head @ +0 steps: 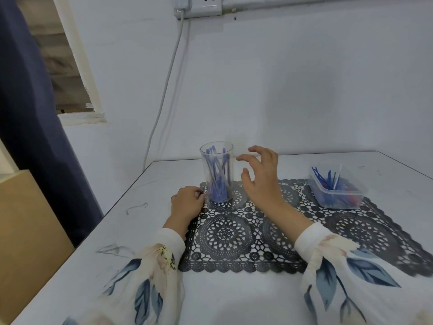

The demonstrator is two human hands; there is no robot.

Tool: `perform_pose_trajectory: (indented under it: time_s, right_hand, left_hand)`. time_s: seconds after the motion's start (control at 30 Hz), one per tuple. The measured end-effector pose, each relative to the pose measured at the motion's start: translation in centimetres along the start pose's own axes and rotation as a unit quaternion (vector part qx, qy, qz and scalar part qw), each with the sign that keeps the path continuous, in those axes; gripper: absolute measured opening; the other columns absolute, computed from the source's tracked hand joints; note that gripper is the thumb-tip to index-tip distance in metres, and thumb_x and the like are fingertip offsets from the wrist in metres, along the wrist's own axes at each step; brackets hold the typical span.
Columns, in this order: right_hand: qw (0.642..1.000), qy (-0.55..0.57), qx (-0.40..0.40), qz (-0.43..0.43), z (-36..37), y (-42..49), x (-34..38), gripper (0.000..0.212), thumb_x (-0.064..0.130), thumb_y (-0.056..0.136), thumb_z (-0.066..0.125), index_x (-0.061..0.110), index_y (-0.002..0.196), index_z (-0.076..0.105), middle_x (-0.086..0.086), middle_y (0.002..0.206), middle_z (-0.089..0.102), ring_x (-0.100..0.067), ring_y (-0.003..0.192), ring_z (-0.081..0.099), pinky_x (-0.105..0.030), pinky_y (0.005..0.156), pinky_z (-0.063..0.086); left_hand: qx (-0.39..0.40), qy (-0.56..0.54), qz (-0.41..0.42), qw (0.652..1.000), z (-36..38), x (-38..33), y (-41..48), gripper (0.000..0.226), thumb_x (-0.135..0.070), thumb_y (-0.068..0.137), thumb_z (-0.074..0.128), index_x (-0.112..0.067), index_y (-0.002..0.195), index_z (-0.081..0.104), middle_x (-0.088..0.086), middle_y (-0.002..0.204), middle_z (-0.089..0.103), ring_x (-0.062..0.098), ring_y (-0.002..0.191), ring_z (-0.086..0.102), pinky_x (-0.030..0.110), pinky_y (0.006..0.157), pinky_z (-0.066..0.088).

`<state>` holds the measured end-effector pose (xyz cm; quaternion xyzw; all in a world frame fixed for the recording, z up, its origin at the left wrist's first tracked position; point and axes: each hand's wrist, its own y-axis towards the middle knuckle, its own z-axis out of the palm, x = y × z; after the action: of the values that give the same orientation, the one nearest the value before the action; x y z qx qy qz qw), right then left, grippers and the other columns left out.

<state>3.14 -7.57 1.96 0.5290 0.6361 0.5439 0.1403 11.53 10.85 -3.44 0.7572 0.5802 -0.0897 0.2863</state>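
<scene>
1. Starting nearest us, our flowered sleeves [152, 266] lie on the white table [234, 301] and lead forward to both hands.
2. Under our right forearm, and just right of our left wrist, spreads a dark lace mat [225, 235].
3. Our left hand [187, 202] rests on the table at the mat's left edge, knuckles up and fingers curled. Its fingertips meet the foot of the clear cup [216, 160]. We cannot tell whether they pinch it or only touch it.
4. Our right hand [260, 177] hovers above the mat with fingers spread apart and relaxed, holding nothing. Its fingertips point at the cup's upper wall, near it but with a gap between.
5. We see the clear cup upright on the mat, between our hands, just beyond the left fingertips and just left of the right fingers. It is filled with blue sticks [218, 184] that lean against each other.
6. Well to the right of our right hand, a plastic tub [339, 199] sits on the mat's far corner, holding more blue sticks and some red ones.
7. Beyond both hands rises a white wall [304, 78], where a grey cable [164, 90] climbs to a socket [199, 5]. Far left of our left hand hang a dark blue curtain [28, 113] and, below it, a cardboard box [28, 231].
</scene>
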Motion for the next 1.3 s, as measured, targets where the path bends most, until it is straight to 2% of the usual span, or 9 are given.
perform_pose_trajectory:
  time_s: [0.13,0.23,0.4,0.57,0.73,0.9,1.03,1.13,1.3]
  right_hand:
    - [0.996,-0.082,0.017,0.035,-3.9,-1.8,-2.5,0.034,0.005,0.077,0.059,0.017,0.108,0.064,-0.010,0.126,0.047,-0.023,0.120,0.026,-0.040,0.097,0.034]
    - [0.980,-0.147,0.049,0.124,-6.5,-2.9,-3.8,0.041,0.013,0.079,0.062,0.019,0.119,0.057,-0.011,0.135,0.039,-0.025,0.126,0.019,-0.044,0.102,0.031]
    - [0.927,-0.286,0.137,0.200,-9.0,-3.8,-4.8,0.068,0.032,0.080,0.061,0.025,0.140,0.030,-0.011,0.151,0.011,-0.032,0.137,0.006,-0.053,0.107,0.017]
    - [0.889,-0.307,0.128,0.315,-10.8,-4.2,-6.2,0.094,0.050,0.077,0.065,0.031,0.147,0.005,-0.010,0.154,-0.012,-0.035,0.141,-0.003,-0.059,0.107,0.015]
    - [0.879,-0.235,0.073,0.408,-11.4,-4.7,-8.1,0.104,0.053,0.071,0.072,0.031,0.147,0.005,-0.009,0.154,-0.011,-0.037,0.140,0.000,-0.059,0.107,0.019]
    - [0.883,-0.192,0.022,0.428,-11.0,-4.7,-8.9,0.103,0.051,0.067,0.076,0.022,0.146,0.016,-0.015,0.152,0.004,-0.040,0.136,0.018,-0.053,0.108,0.024]
    - [0.873,-0.132,-0.036,0.469,-11.4,-4.6,-9.4,0.115,0.047,0.059,0.082,0.021,0.146,0.012,-0.018,0.147,0.018,-0.037,0.133,0.029,-0.047,0.108,0.025]
    - [0.869,-0.119,-0.038,0.479,-11.5,-4.3,-9.7,0.119,0.045,0.055,0.085,0.019,0.146,0.013,-0.019,0.141,0.033,-0.035,0.130,0.034,-0.046,0.107,0.030]
    - [0.882,-0.096,-0.023,0.461,-10.9,-4.3,-9.3,0.118,0.046,0.052,0.087,0.014,0.144,0.021,-0.014,0.143,0.035,-0.031,0.131,0.035,-0.047,0.105,0.035]
  left_hand:
    - [-0.007,-0.162,0.013,0.987,-1.0,-0.9,-1.0,0.034,-0.024,0.088,0.059,-0.017,0.121,0.058,0.002,0.115,0.063,0.017,0.103,0.057,0.025,0.083,0.042]
    - [0.001,-0.189,-0.004,0.982,-1.5,-2.6,-1.4,0.056,-0.023,0.082,0.064,-0.015,0.134,0.044,0.005,0.120,0.056,0.016,0.099,0.054,0.026,0.078,0.045]
    - [0.019,-0.267,-0.106,0.958,0.2,-5.7,-1.5,0.093,-0.026,0.070,0.080,-0.007,0.142,0.024,0.015,0.138,0.043,0.029,0.121,0.048,0.038,0.098,0.042]
    - [-0.006,-0.203,-0.179,0.963,1.9,-7.1,-1.4,0.086,-0.036,0.061,0.085,-0.006,0.127,0.040,0.012,0.128,0.049,0.032,0.117,0.048,0.041,0.094,0.042]
    - [-0.044,-0.198,-0.164,0.965,2.3,-7.4,-2.1,0.086,-0.040,0.061,0.084,-0.009,0.129,0.041,0.012,0.127,0.053,0.032,0.115,0.051,0.042,0.092,0.044]
    - [-0.061,-0.192,-0.156,0.967,2.3,-7.5,-2.5,0.091,-0.042,0.061,0.085,-0.009,0.132,0.040,0.012,0.130,0.052,0.031,0.118,0.051,0.042,0.094,0.042]
    - [-0.051,-0.195,-0.141,0.969,2.2,-7.5,-2.8,0.094,-0.045,0.059,0.085,-0.009,0.132,0.040,0.010,0.131,0.053,0.029,0.118,0.051,0.042,0.096,0.044]
    - [-0.037,-0.191,-0.129,0.972,2.1,-7.5,-2.9,0.096,-0.048,0.056,0.086,-0.011,0.133,0.042,0.009,0.132,0.052,0.028,0.119,0.050,0.042,0.098,0.043]
    - [0.002,-0.186,-0.098,0.978,1.8,-8.0,-3.4,0.097,-0.051,0.053,0.086,-0.012,0.132,0.046,0.006,0.131,0.054,0.025,0.117,0.052,0.040,0.097,0.044]
